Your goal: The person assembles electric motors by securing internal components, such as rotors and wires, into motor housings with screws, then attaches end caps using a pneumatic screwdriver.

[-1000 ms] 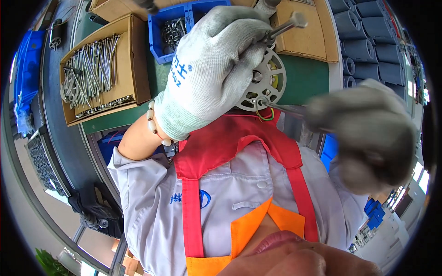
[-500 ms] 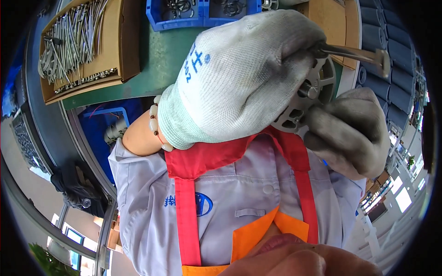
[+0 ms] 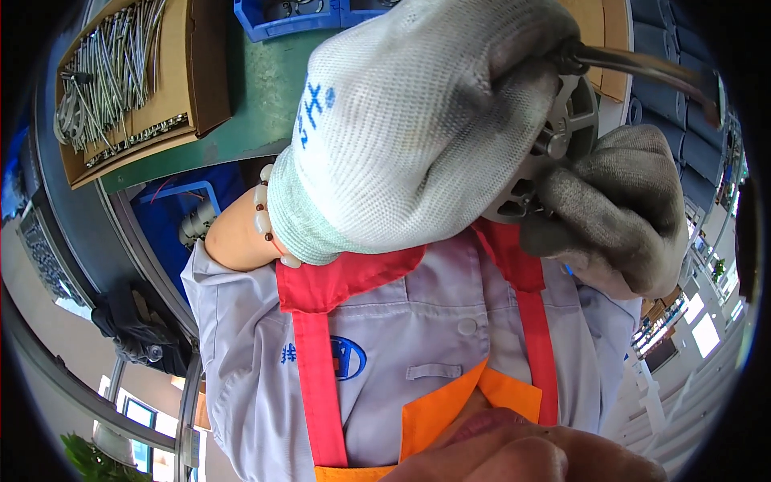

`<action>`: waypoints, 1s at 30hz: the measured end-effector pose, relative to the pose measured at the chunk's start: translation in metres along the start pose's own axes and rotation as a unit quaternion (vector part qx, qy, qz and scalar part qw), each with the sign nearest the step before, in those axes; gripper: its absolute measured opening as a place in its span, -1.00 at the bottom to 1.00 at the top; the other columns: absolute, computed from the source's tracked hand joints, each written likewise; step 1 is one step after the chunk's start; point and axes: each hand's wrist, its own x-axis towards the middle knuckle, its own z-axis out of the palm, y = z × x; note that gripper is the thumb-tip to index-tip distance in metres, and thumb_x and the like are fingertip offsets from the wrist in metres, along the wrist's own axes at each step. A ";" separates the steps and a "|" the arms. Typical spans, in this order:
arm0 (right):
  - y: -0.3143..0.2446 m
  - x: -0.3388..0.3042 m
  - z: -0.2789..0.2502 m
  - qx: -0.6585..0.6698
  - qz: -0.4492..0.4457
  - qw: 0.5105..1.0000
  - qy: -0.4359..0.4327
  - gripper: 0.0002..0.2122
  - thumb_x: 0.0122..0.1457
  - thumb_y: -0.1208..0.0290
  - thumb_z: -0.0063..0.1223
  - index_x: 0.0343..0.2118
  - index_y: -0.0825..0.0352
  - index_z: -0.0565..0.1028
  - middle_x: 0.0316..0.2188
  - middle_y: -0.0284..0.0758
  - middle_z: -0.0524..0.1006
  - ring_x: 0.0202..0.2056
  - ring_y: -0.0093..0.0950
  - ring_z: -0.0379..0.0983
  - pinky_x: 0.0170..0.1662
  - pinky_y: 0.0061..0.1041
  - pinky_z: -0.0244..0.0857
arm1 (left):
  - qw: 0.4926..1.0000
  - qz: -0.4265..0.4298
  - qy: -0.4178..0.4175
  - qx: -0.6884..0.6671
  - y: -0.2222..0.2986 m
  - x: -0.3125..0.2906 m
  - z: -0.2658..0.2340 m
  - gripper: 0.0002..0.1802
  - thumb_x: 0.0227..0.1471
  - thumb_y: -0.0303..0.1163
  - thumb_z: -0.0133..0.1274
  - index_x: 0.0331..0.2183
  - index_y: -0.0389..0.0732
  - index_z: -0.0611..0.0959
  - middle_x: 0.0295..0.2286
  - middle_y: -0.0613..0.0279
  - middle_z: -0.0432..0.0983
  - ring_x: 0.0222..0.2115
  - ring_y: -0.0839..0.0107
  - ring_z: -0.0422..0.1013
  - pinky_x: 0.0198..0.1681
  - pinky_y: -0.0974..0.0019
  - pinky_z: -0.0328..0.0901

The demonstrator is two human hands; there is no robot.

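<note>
The metal disc (image 3: 565, 128) is between the two hands, at upper right, with its lower edge before the person's red apron (image 3: 345, 281). It is tilted, its slotted face turned partly toward the camera, and its visible part is longest from upper right down to lower left; a round hub (image 3: 552, 145) stands out from the middle. The left hand (image 3: 434, 120), in a white glove, covers the disc's left side. Its fingers are bent closed, with a metal rod (image 3: 642, 66) coming out at the fingertips; the rod's long axis runs rightward and slightly down, its far end blurred near the picture's right side. Whether the left fingers also grip the disc cannot be told. The right hand (image 3: 618, 209), in a darkened grey glove, is on the disc's lower right, overlapping its edge, below the rod. Its fingers are curled nearly closed, and what they hold, if anything, is hidden. A bead bracelet (image 3: 262, 222) circles the left wrist. Farther left, a cardboard box (image 3: 207, 64) of long metal pins (image 3: 120, 76) sits on the green desk (image 3: 265, 96), near a blue bin (image 3: 277, 29).
</note>
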 end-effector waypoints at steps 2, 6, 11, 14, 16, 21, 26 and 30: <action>-0.001 0.000 0.001 -0.007 0.011 1.000 0.005 -0.59 -0.09 0.34 0.31 -0.18 0.49 0.55 -0.33 -0.18 0.52 -0.30 -0.33 0.46 -0.29 -0.42 0.30 | 1.000 -0.018 -0.006 -0.005 -0.001 -0.003 -0.002 -0.77 0.13 -0.56 -0.12 -0.16 -0.35 0.52 -0.25 0.04 0.51 -0.26 0.28 0.45 -0.15 0.31 0.34; -0.010 0.000 0.008 -0.070 0.051 0.996 0.027 -0.56 -0.26 0.45 0.39 -0.20 0.39 0.59 -0.38 -0.23 0.52 -0.34 -0.38 0.46 -0.36 -0.49 0.31 | 0.998 -0.053 -0.018 -0.014 0.005 -0.006 -0.006 -0.76 0.15 -0.57 -0.14 -0.14 -0.36 0.51 -0.22 0.04 0.51 -0.21 0.32 0.44 -0.10 0.32 0.33; -0.015 0.022 -0.012 -0.099 0.059 0.992 -0.060 -0.56 -0.39 0.44 0.41 -0.29 0.31 0.62 -0.40 -0.31 0.51 -0.39 -0.43 0.46 -0.42 -0.53 0.30 | 0.996 -0.087 -0.029 -0.022 0.011 -0.007 -0.018 -0.75 0.17 -0.57 -0.17 -0.11 -0.38 0.49 -0.17 0.05 0.51 -0.16 0.38 0.43 -0.04 0.33 0.31; -0.013 0.026 -0.013 -0.129 0.039 0.990 -0.047 -0.60 -0.36 0.28 0.40 -0.36 0.30 0.61 -0.45 -0.36 0.49 -0.43 -0.43 0.44 -0.44 -0.50 0.28 | 0.995 -0.092 -0.042 -0.021 0.016 0.007 -0.012 -0.74 0.19 -0.57 -0.19 -0.10 -0.39 0.48 -0.14 0.05 0.50 -0.13 0.42 0.42 0.00 0.33 0.30; -0.008 0.025 -0.011 -0.146 0.021 0.989 -0.008 -0.60 -0.33 0.19 0.38 -0.39 0.30 0.61 -0.48 -0.38 0.48 -0.46 -0.44 0.42 -0.45 -0.49 0.26 | 0.995 -0.089 -0.051 -0.016 0.022 0.015 -0.016 -0.73 0.19 -0.57 -0.20 -0.09 -0.39 0.47 -0.12 0.05 0.50 -0.11 0.44 0.41 0.02 0.34 0.29; 0.005 0.036 -0.016 0.032 0.044 0.970 0.239 -0.36 -0.06 -0.09 0.26 -0.10 0.42 0.47 -0.41 -0.25 0.53 -0.50 -0.54 0.40 -0.53 -0.62 0.18 | 0.998 0.005 -0.052 0.030 0.012 0.015 -0.015 -0.75 0.16 -0.60 -0.20 -0.13 -0.41 0.49 -0.25 0.05 0.54 -0.15 0.34 0.48 -0.05 0.30 0.34; 0.005 0.062 -0.023 -0.044 -0.076 0.993 0.076 -0.64 -0.04 0.59 0.19 -0.12 0.51 0.49 -0.25 0.02 0.56 -0.31 -0.28 0.54 -0.36 -0.52 0.47 | 0.998 -0.019 -0.049 0.036 0.019 0.012 -0.021 -0.60 -0.01 -0.49 0.07 -0.08 -0.39 0.51 -0.28 -0.06 0.54 -0.27 0.18 0.53 -0.16 0.29 0.39; 0.009 0.056 -0.021 -0.025 -0.022 0.995 0.093 -0.72 -0.06 0.56 0.22 -0.22 0.47 0.53 -0.29 0.00 0.57 -0.27 -0.14 0.54 -0.30 -0.35 0.51 | 0.999 -0.006 -0.022 -0.030 0.001 0.000 -0.016 -0.23 -0.24 -0.31 0.31 0.03 -0.37 0.41 -0.11 -0.09 0.48 -0.13 0.09 0.47 -0.05 0.18 0.34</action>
